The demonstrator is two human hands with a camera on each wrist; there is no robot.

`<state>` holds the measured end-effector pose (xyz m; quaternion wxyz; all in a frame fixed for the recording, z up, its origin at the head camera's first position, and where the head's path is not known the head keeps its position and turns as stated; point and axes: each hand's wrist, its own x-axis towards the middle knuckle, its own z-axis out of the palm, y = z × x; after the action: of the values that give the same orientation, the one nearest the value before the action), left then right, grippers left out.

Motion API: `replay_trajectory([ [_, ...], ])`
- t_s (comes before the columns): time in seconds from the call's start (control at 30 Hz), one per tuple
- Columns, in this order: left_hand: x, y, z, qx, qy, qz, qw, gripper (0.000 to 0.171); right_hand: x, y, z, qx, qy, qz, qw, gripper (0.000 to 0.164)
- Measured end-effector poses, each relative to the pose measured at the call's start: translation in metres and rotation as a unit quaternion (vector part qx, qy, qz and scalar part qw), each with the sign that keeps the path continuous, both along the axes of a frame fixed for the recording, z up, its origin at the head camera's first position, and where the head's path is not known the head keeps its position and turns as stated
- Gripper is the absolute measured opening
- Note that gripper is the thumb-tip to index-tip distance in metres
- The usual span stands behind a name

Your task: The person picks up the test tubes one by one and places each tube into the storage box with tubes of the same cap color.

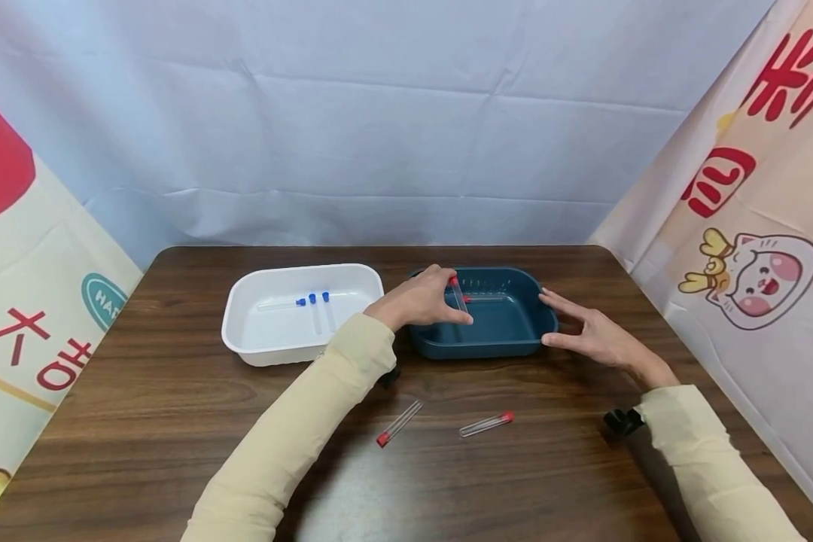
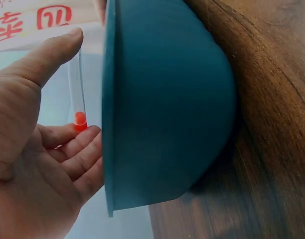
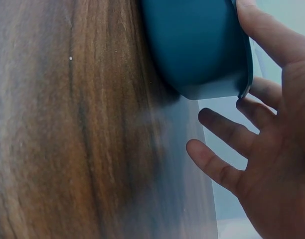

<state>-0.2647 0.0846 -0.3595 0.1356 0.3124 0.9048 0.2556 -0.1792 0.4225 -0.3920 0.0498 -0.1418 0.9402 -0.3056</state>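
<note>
From where I'm standing, the left hand (image 1: 421, 298) has a red-capped tube (image 1: 460, 296) pinched, seemingly end to end, fingers at the cap and thumb by the clear end, over the left part of the blue basin (image 1: 477, 350). That grip looks scant; if the thumb slips, the tube could spring out or knock the rim. Another red-capped tube lies inside, so a careless drop might clack them together. The right hand (image 1: 592, 335) is spread, thumb and fingertips just touching the basin's right end; a hard push there could skid it left toward the white basin (image 1: 264, 354). Nearer, two red-capped tubes lie loose on the tabletop (image 1: 549, 467), the left one (image 1: 400, 423) and the right one (image 1: 485, 425); a brushing sleeve might roll them.
</note>
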Motion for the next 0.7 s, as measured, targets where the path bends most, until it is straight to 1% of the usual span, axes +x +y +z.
replay_trajectory([
  [0.17, -0.004, 0.006, -0.005, -0.026, 0.012, -0.007, 0.9996, 0.093, 0.000, 0.001, 0.001, -0.001, 0.002, -0.001, 1.000, 0.079],
  [0.33, -0.005, 0.011, -0.006, -0.059, 0.030, -0.018, 0.9976, 0.096, 0.000, 0.001, 0.001, -0.006, 0.000, -0.002, 1.000, 0.079],
  [0.53, -0.007, 0.011, -0.009, -0.086, 0.038, -0.015, 0.9955, 0.096, 0.000, 0.000, 0.000, -0.007, -0.002, 0.002, 1.000, 0.079],
  [0.7, -0.009, 0.011, -0.013, -0.103, 0.058, -0.015, 0.9928, 0.096, 0.000, -0.001, 0.000, -0.003, -0.001, 0.000, 1.000, 0.079],
])
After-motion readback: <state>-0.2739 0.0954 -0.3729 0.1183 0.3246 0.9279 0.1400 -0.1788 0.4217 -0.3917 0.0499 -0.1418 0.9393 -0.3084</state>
